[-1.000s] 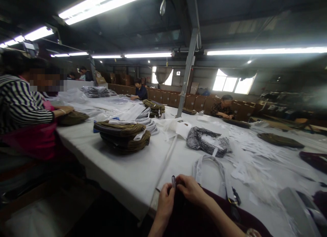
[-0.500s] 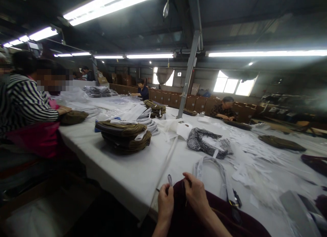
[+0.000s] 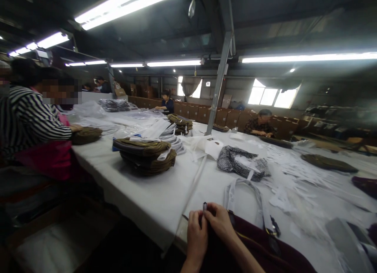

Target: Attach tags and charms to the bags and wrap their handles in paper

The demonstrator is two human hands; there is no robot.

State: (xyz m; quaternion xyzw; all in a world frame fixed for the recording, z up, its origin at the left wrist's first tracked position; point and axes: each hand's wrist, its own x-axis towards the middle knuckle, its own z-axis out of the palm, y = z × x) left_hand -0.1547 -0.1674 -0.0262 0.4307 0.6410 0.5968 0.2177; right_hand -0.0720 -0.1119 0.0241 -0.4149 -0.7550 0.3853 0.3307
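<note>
At the near edge of the white table point(image 3: 153, 202), my left hand point(image 3: 196, 238) and my right hand point(image 3: 219, 222) are closed together on the edge of a dark maroon garment point(image 3: 253, 249) that lies across my lap and the table. A small dark tool tip point(image 3: 204, 206) sticks up between the fingers; which hand pinches it I cannot tell. A white looped strap point(image 3: 244, 194) lies just beyond my right hand.
A stack of olive-brown pieces point(image 3: 145, 155) sits left of centre. A grey speckled piece point(image 3: 241, 165) lies mid-table among white paper scraps point(image 3: 294, 175). A person in a striped top point(image 3: 32, 124) works at the left; other people sit at the far side. A metal post point(image 3: 219, 80) rises behind.
My hands, apart half a second ago with the right one pulling at the garment, have come back together around the small tool. The view has shifted slightly.
</note>
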